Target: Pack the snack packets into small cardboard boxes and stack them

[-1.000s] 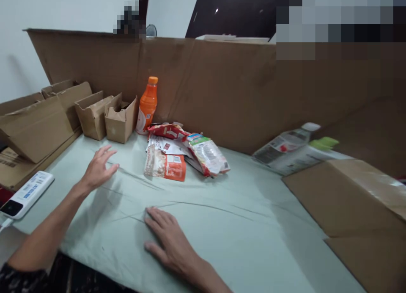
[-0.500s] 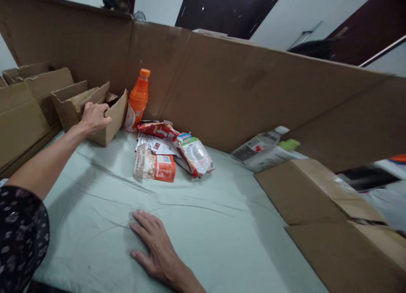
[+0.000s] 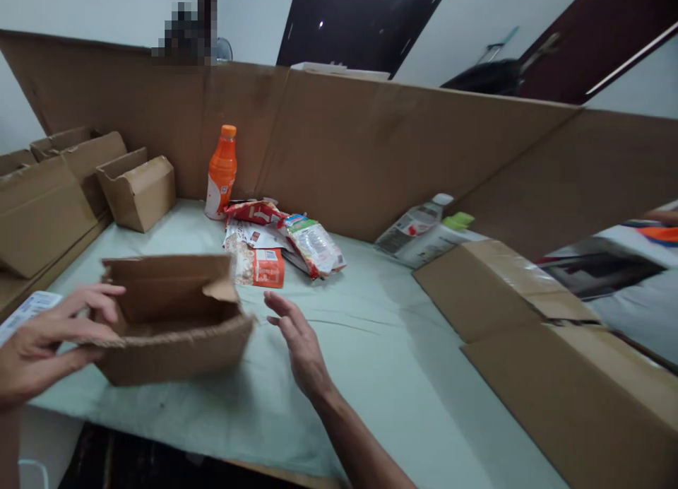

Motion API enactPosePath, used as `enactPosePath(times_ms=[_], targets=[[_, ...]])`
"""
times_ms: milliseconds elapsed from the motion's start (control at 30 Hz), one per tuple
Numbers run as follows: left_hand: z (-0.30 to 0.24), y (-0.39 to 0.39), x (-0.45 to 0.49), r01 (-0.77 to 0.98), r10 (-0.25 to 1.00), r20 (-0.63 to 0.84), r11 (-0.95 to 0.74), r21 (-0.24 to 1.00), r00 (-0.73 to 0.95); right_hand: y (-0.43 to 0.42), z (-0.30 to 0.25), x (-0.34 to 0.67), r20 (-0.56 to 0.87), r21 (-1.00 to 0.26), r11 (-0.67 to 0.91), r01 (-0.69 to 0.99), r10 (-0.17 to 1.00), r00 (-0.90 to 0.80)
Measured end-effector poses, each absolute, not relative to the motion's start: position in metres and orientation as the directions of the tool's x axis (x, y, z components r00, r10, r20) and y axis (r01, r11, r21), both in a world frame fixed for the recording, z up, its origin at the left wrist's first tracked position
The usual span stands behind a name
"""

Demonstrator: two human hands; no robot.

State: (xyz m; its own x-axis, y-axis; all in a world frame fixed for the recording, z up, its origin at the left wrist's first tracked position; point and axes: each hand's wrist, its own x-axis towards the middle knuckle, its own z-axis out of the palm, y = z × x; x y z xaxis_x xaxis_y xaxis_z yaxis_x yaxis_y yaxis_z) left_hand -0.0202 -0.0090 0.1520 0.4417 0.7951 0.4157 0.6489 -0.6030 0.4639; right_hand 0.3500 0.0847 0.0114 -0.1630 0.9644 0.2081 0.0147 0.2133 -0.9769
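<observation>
An open-topped cardboard box is in front of me at the left, nothing visible inside it. My left hand grips its left end, fingers over the rim. Just right of the box, my right hand is open and apart from it, fingers stretched forward. Behind lie several snack packets: an orange-and-white pouch, a red packet and a clear-fronted packet. An orange drink bottle stands upright beside them, near the back wall.
More cardboard boxes line the left side, with a smaller box near the back. A tall cardboard wall closes off the rear. At right lie a clear bottle and large cardboard pieces. Pale green cloth covers the table.
My left hand has brought the cardboard box from the back left toward me. My right hand has lifted and moved forward and right, beside the box.
</observation>
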Motion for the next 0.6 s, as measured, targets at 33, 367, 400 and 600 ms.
enactPosePath(times_ms=[33,367,400,600], targets=[[0.153,-0.008,-0.004,0.618,0.772,0.397,-0.635,0.464,0.496,0.083,0.016,0.350,0.198,-0.980,0.193,-0.049,0.968,-0.152],[0.133,0.010,0.064,0.449,0.653,0.495,-0.755,0.477,0.573,0.141,0.056,0.417,0.300,-0.748,0.185,0.637,0.951,0.077],[0.130,0.009,0.063,0.452,0.654,0.496,-0.755,0.475,0.571,0.161,0.060,0.418,0.295,-0.669,0.159,0.726,0.953,0.063],[0.119,-0.001,0.057,0.514,0.691,0.437,-0.722,0.463,0.576,0.263,0.054,0.395,0.256,-0.550,0.001,0.835,0.952,0.167]])
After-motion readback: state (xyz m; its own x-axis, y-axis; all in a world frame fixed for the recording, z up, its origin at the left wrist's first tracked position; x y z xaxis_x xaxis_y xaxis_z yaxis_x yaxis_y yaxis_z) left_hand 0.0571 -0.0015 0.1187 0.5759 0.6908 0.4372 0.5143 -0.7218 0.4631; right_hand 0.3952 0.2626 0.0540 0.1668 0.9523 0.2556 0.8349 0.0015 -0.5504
